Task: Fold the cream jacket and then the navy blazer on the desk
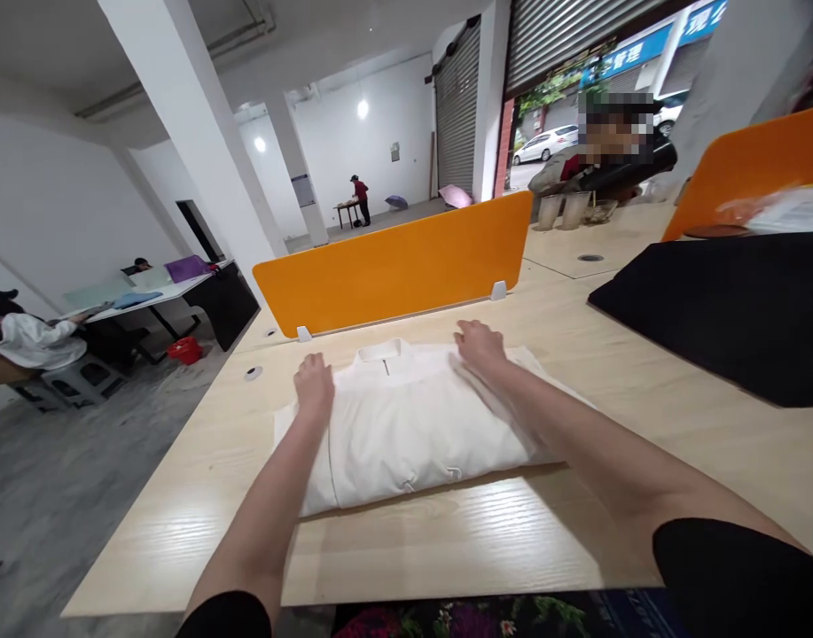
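The left hand (314, 383) is being laid flat, palm down and fingers together, on the left shoulder of a folded white shirt (406, 425); nothing is being clamped in it. The right hand (480, 346) is being pressed in like manner on the right shoulder, its fingers slightly curled over the cloth, and whether a fold is being pinched beneath them cannot be told. The two hands are being held well apart, one to each side of the collar (383, 352), which is being turned toward the far edge. The shirt is being kept at the middle of a pale wooden table (446, 540), just in front of an orange divider (393, 266), with its buttoned placket running toward the near edge. The garment is being judged light, soft and limp, so that it would be expected to sag and unfold if lifted by one corner; a hold at both shoulders, or beneath the folded bundle with both palms, is being judged the securer one. The smooth tabletop is being judged likely to let the cloth slide. To the right a black cloth (725, 310) is being displayed on the same surface, apart from the shirt. Farther out, a second orange panel (752, 164), another person seated beyond the divider, and a distant white table (160, 292) are being shown.
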A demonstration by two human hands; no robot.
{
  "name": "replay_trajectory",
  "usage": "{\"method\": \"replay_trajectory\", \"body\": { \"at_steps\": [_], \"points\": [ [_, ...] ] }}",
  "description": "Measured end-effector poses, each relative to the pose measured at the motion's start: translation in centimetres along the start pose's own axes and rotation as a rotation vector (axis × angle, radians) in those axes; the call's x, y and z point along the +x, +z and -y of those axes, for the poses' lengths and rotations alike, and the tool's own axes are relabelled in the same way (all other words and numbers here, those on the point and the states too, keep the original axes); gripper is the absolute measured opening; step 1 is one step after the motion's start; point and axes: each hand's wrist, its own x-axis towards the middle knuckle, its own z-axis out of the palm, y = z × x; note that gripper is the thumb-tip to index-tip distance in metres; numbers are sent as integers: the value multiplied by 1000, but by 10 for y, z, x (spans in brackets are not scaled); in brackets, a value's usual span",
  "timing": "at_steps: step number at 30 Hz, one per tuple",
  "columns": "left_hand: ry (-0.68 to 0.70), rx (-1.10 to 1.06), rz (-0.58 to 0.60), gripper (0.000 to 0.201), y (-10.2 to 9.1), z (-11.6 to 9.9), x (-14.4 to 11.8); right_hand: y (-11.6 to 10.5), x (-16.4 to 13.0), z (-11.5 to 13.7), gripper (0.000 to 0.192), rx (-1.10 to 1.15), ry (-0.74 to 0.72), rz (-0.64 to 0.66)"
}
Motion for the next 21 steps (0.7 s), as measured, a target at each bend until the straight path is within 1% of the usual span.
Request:
{"method": "replay_trajectory", "body": {
  "at_steps": [2, 3, 5, 6, 7, 9, 12, 14, 15, 16, 18, 19, 21],
  "points": [
    [91, -32, 16, 45, 10, -31, -8, 10, -15, 24, 39, 0, -175, 17],
    [136, -47, 37, 48, 19, -45, -15, 19, -24, 32, 39, -11, -236, 70],
    [198, -55, 138, 53, 39, -62, -31, 37, -38, 39, 41, -20, -301, 166],
    [209, -53, 159, 54, 49, -66, -38, 44, -43, 39, 43, -17, -313, 199],
    [215, -51, 172, 55, 58, -68, -44, 50, -45, 37, 44, -13, -321, 213],
    [218, -52, 152, 55, 71, -66, -49, 53, -44, 32, 47, -7, -320, 227],
    [214, -57, 107, 55, 78, -61, -47, 40, -38, 36, 47, -2, -274, 299],
    [211, -55, 87, 53, 79, -60, -44, 29, -40, 48, 43, -7, -236, 376],
    [212, -53, 83, 53, 79, -60, -43, 25, -43, 55, 40, -10, -246, 388],
    [215, -52, 81, 52, 78, -60, -43, 22, -49, 62, 39, -9, -277, 375],
    [221, -57, 76, 53, 77, -61, -44, 24, -64, 74, 41, 20, -373, 307],
    [216, -64, 72, 54, 76, -62, -44, 27, -72, 77, 43, 49, -418, 283],
    [185, -83, 67, 55, 72, -64, -44, 36, -85, 77, 46, 105, -457, 285]
  ]
}}
